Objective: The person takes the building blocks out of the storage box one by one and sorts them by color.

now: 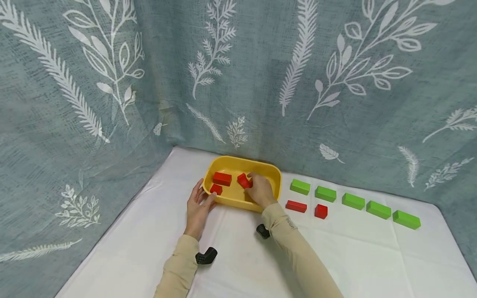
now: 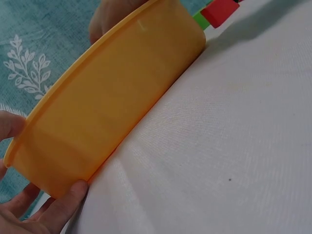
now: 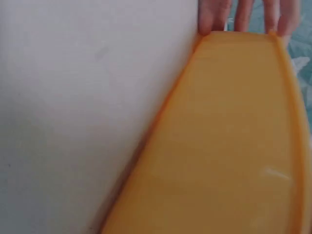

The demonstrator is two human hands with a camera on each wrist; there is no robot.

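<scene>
A yellow plastic tub (image 1: pixel 234 203) stands on the white-covered table, and its outer wall fills much of both wrist views. At its left corner my left hand (image 1: pixel 197 210) holds the tub, thumb over the rim and the other fingers along the outside; some of these fingers (image 2: pixel 62 207) show low in the left wrist view. Reaching over the front rim, my right hand (image 1: pixel 261 190) pinches a red block (image 1: pixel 244 181) inside the tub. To its left in the tub lie a long red block (image 1: pixel 222 179) and a smaller red block (image 1: pixel 216 189). The right fingertips are partly hidden.
Right of the tub, a row of several green blocks (image 1: pixel 353 201) runs along the back. In front of them lie a flat red block (image 1: pixel 296 206) and a red cube-like block (image 1: pixel 321 211). A patterned curtain (image 1: pixel 257 82) hangs behind the table.
</scene>
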